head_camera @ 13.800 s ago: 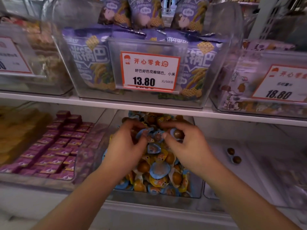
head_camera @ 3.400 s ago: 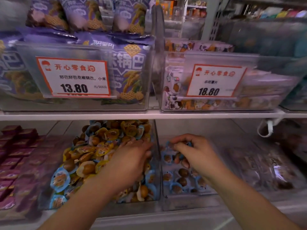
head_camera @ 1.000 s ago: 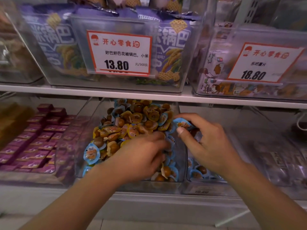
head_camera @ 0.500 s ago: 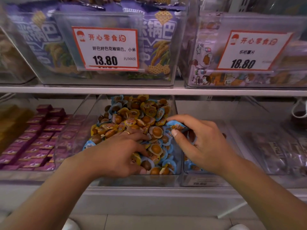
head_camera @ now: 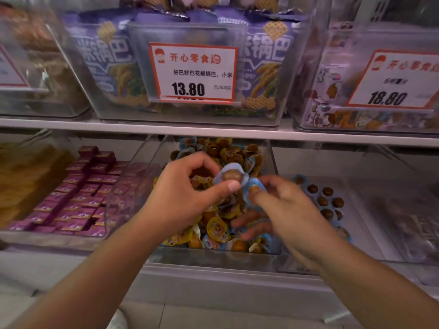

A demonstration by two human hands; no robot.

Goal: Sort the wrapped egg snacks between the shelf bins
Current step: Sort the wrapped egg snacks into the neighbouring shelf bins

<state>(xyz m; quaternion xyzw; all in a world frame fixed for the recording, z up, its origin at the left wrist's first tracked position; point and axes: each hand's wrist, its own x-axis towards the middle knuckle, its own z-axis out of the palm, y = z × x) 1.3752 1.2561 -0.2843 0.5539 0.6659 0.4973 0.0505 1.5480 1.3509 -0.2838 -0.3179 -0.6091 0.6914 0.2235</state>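
Wrapped egg snacks (head_camera: pixel 221 224) fill the clear middle bin (head_camera: pixel 213 256) on the lower shelf, a heap of blue-wrapped and yellow-wrapped pieces mixed together. The bin to its right (head_camera: pixel 282 262) holds a much thinner layer that looks to be blue-wrapped eggs (head_camera: pixel 325 200) only.

The left hand (head_camera: pixel 187 198) is raised above the heap and pinches one blue-wrapped egg (head_camera: pixel 231 178) between thumb and curled fingers. The right hand (head_camera: pixel 282 207) is just beside it, over the inner edge of the middle bin, and pinches another blue wrapper (head_camera: pixel 255 189) at its fingertips; this hand is blurred, so how firmly it holds cannot be read, nor whether its lower fingers carry more pieces.

The step in hand appears to be the picking-out: blue pieces are being drawn from the mixed heap, and both hands are loaded. The next move would call for carrying these pieces over the clear wall between the two bins and letting them go in the right one, then going back into the heap. Blue wrappers still show among the yellow ones near the front of the middle bin (head_camera: pixel 215 243), so the sorting seems far from finished.
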